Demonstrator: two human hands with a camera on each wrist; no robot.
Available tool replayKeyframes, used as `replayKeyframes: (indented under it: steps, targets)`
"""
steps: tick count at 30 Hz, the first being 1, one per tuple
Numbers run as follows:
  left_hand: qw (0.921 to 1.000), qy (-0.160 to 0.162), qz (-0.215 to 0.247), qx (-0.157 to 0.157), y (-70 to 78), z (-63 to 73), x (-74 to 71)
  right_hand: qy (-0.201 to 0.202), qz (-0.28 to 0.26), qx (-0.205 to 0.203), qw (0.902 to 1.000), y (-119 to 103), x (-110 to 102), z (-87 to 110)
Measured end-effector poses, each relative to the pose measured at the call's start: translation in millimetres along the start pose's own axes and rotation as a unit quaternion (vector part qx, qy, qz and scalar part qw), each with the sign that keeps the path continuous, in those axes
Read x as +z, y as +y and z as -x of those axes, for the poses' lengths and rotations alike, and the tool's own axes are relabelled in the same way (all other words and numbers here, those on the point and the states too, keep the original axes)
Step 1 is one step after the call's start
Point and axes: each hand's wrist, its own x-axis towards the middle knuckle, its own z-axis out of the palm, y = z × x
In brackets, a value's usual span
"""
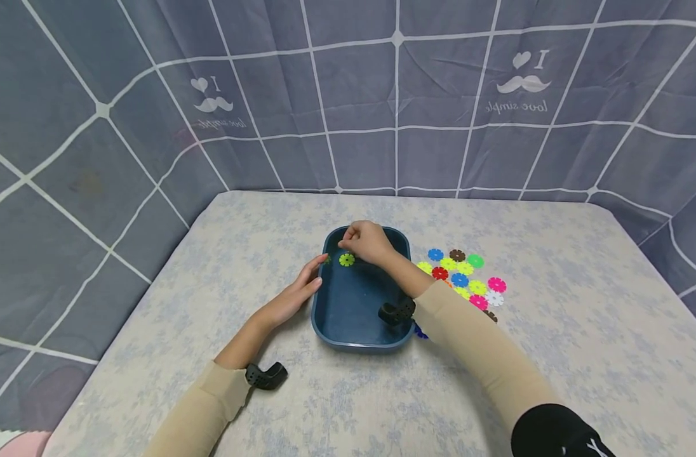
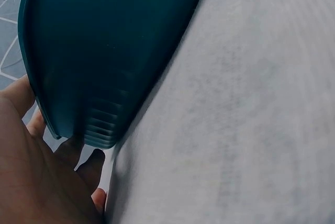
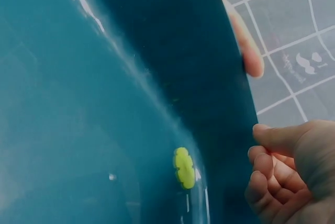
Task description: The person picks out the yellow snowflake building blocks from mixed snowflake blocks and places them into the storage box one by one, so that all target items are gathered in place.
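A blue plastic tub (image 1: 356,304) with rounded corners stands on the table, a yellow-green snowflake disc (image 1: 346,259) inside it near the far left. The disc (image 3: 183,168) shows close to the foot of the tub wall in the right wrist view. Over the far end of the tub is my right hand (image 1: 368,242), its fingers curled and thumb tip against the index finger; nothing shows between them. My left hand (image 1: 295,297) rests at the tub's left side, with loosely bent fingers touching the rim and outer wall (image 2: 104,51).
Several snowflake discs in pink, red, blue, brown, white, green and yellow lie to the tub's right, such as a pink disc (image 1: 496,284). The right forearm overlaps some of them. A patterned cloth covers the table (image 1: 256,235), and a grey-blue curtain (image 1: 359,95) hangs behind.
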Motion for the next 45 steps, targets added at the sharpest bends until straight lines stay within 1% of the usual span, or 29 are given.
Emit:
replayKeyframes:
  steps: [4,13,17,23,31,38,45]
  targets:
    - [1.0000,-0.001,-0.003,0.001,1.0,0.5,-0.7,0.000,-0.010,-0.003,0.9999,-3.3,-4.3,2.9]
    - [1.0000,-0.002,-0.005,0.000,-1.7,-0.4,-1.6,0.016,-0.023,-0.016,0.9995,-6.9,-18.0,11.3]
    - [1.0000,-0.001,-0.007,0.000,0.5,0.1,-0.9,0.023,-0.030,-0.025,0.9990,-9.1,-22.5,15.9]
    - [1.0000,-0.001,-0.007,0.001,1.6,-0.8,-0.4,0.035,-0.047,-0.025,0.9979,-11.9,-29.5,23.0]
    - [0.9999,0.003,-0.009,0.004,1.6,-1.1,-0.4,0.047,-0.066,-0.035,0.9961,-15.3,-43.6,37.9]
    - [0.9999,0.008,-0.011,0.004,2.1,-0.7,-1.1,0.069,-0.084,-0.046,0.9930,-15.0,-51.4,49.9]
    - [0.9999,0.007,-0.010,0.004,2.6,0.4,-1.1,0.086,-0.097,-0.042,0.9907,-12.6,-57.5,62.3]
